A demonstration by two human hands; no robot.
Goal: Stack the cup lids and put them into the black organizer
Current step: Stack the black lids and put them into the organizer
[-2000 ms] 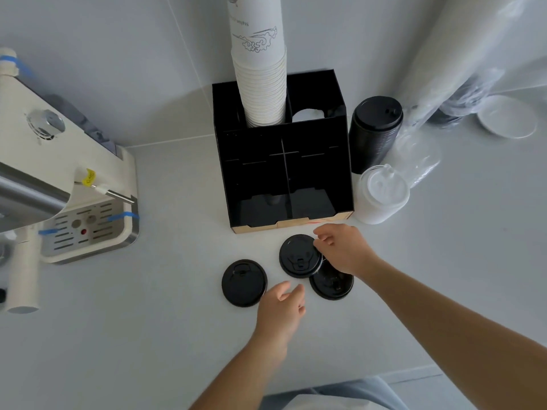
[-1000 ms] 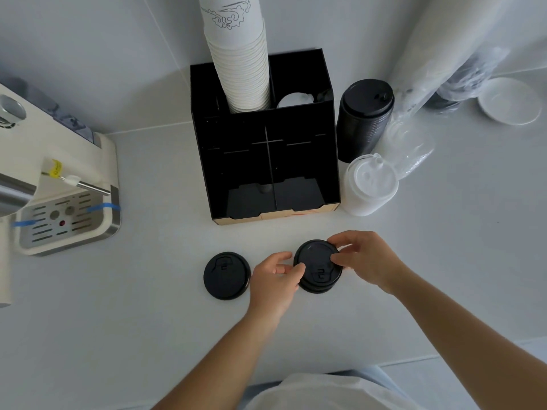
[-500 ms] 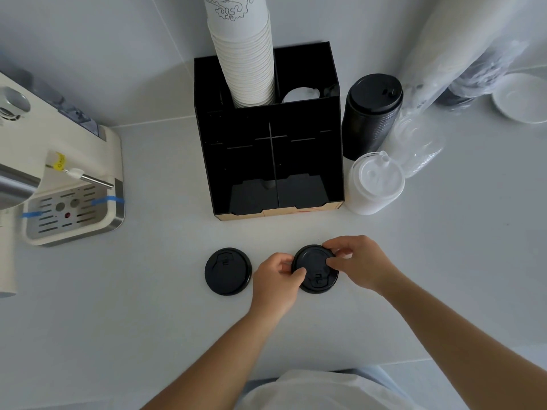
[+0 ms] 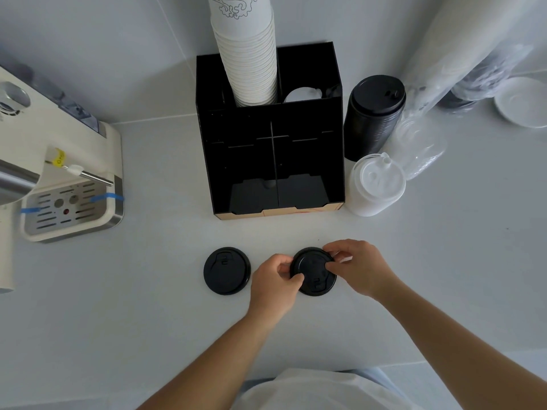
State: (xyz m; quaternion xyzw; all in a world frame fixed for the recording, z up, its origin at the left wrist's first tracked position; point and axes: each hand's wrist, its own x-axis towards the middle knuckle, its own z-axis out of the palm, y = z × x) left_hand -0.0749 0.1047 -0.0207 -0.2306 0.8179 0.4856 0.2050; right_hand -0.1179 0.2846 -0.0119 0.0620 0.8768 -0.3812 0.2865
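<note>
Lids [image 4: 314,273] | pinched between left hand [image 4: 273,284] and right hand [image 4: 356,266] | fingers clamped on rim

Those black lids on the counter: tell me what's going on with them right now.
A person is pressing black cup lids together: the left hand and right hand both grip the lid stack on the white counter. One single lid lies loose to its left, not yet added. The black organizer stands behind them, its front compartments looking empty, with a paper cup stack in the back.
</note>
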